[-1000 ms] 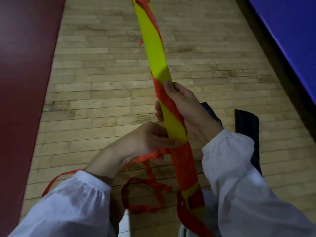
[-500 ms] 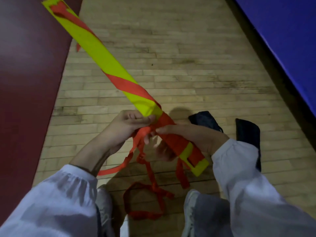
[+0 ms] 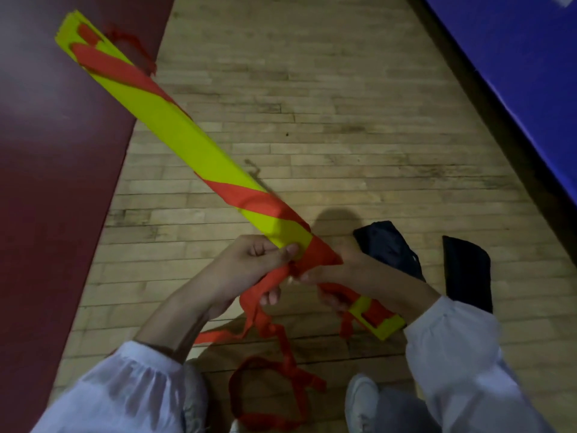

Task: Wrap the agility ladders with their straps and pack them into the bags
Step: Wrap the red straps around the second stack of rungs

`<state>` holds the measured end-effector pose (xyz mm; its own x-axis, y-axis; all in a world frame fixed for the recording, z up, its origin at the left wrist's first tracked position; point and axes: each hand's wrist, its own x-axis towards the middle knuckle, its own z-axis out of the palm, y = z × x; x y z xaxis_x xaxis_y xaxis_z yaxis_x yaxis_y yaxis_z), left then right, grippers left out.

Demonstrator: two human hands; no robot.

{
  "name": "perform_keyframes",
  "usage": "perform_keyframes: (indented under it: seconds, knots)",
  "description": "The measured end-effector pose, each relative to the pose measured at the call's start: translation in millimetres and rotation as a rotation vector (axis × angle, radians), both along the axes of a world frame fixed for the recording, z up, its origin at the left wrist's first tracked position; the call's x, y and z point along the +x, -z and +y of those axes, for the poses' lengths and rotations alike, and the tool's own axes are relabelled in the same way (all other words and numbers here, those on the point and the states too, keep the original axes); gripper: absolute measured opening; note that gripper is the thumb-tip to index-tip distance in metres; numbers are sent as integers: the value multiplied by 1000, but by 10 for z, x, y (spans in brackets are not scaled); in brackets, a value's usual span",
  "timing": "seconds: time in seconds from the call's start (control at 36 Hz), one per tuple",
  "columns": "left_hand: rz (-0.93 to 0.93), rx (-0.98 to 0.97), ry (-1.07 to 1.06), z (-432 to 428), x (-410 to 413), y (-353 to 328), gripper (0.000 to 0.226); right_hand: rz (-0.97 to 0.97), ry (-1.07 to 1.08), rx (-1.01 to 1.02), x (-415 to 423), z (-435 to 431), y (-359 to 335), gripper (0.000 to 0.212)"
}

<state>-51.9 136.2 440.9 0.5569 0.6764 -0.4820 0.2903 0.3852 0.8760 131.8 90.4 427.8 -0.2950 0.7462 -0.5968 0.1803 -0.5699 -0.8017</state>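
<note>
A bundled yellow agility ladder [image 3: 187,142] slants from the upper left down to my hands, with an orange strap wound around it in spirals. My left hand [image 3: 262,260] pinches the orange strap [image 3: 265,285] against the bundle's underside. My right hand [image 3: 340,279] grips the bundle's lower part, fingers curled around ladder and strap. The loose strap tail [image 3: 281,379] hangs in loops to the floor between my feet. Two dark bags lie on the floor to the right: one crumpled bag [image 3: 387,245] and one flat bag [image 3: 466,273].
I stand on a wooden plank floor [image 3: 343,120]. A dark red floor area [image 3: 46,182] runs along the left. A blue mat [image 3: 515,73] with a dark edge runs along the right. My white shoes [image 3: 362,401] show at the bottom.
The ladder bundle has swung from nearly upright to slanting up-left. Both hands have shifted down toward its lower end, and more strap now covers that end.
</note>
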Motion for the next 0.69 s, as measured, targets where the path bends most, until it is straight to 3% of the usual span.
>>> perform_keyframes:
  seconds: [0.28,0.44,0.61,0.69]
  knots:
    - [90,-89,44,73,-54,20,43,-176,-48,82,-75,80,131,37]
    - [150,-133,-114,96,-28,53,62,-397,-44,196,-131,116,194,34]
    - [172,-103,-273,83,26,34,54,-355,-30,186,-130,117,188,45]
    - [197,-83,-291,81,29,41,48,-311,-1,144,-151,105,141,63]
